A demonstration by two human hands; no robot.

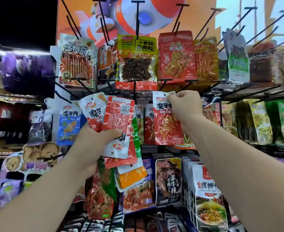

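Pinching the top of a red snack packet in your right hand at the rack, your left hand fingers grip a fanned bunch of packets.

Left grip, right grip bare; forearms bare.

Hands: two, left hand and right hand
Fanned packets in left hand: at least five
Red-and-white packet in right hand: one
Blue packet hanging: one

Bright even store light, glare on glossy wrappers, blurred edges, wide-angle bending, dark upper-left corner
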